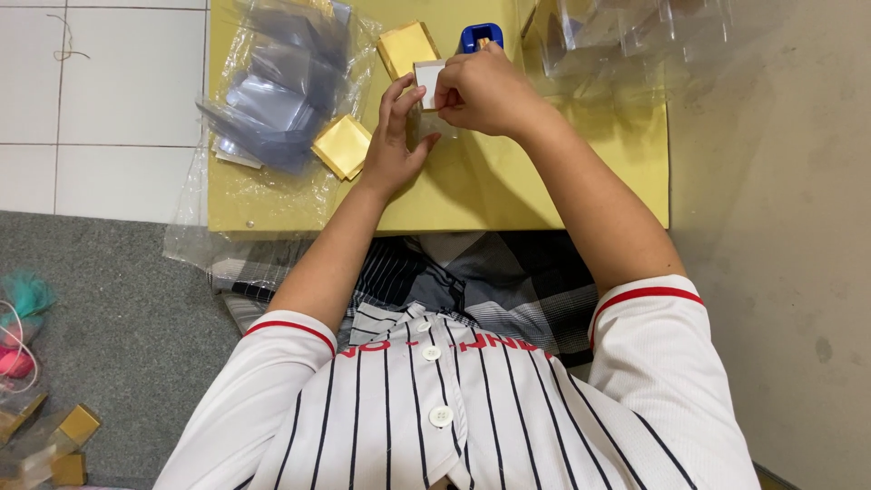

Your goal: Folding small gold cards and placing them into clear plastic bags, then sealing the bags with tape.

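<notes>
Hands meet over the far middle of a low yellow table (508, 195), both working on a small box (426, 74) with a pale, whitish face and gold edging, held just above the tabletop. The left hand (392, 145) is upright, palm turned inward, fingers spread and curled up along the box's near side, with clear film (426, 136) showing under it. The right hand (485, 91) is clenched round the box's right edge from above, knuckles up, fingertips pinching at the rim; how much it grips is partly hidden. Both forearms reach out from red-trimmed, pinstriped short sleeves.

Just behind the box, near the far edge, lies a flat gold card piece (406, 47), and a blue tape dispenser (479, 36) stands touching the right hand's far side. Another gold piece (341, 145) lies beside the left wrist. At the table's left edge a clear plastic bag (272, 91) holds a loose stack of grey-blue transparent sheets. Folded clear boxes (626, 32) crowd the far right corner.
</notes>
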